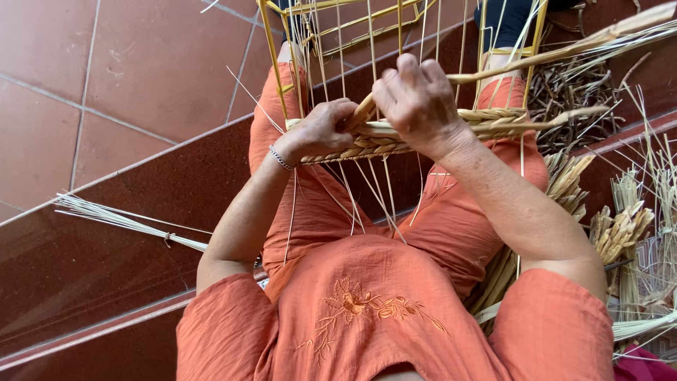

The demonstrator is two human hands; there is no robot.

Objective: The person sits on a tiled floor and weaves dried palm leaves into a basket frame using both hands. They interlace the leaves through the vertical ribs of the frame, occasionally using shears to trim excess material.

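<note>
Nearest the camera: orange tunic (395,317) with an embroidered flower spray on the chest, filling the lower frame.
Left hand: left hand (317,130), a silver bracelet (281,158) at the wrist, is closed around the left end of the woven braid (374,146), fingers curled over it.
Right hand: right hand (419,102) is closed too, pinching a flat straw strand (564,48) against the braid's upper edge.
Where the work sits: over the lap, the braid running across a yellow wire frame (310,42) whose rods rise towards the top of the view.
Handling, as a judgement: the braid looks light and springy, likely brittle if bent sharply; the loose thin strands hanging below it would slip easily. Gripping close to the newest weave, where both hands already are, seems the firmest hold.
Surroundings: a tied bundle of pale stalks (120,220) lies on the dark red step at the left; heaps of dried straw (620,226) crowd the right.
Packages, labels, signs: none visible.
</note>
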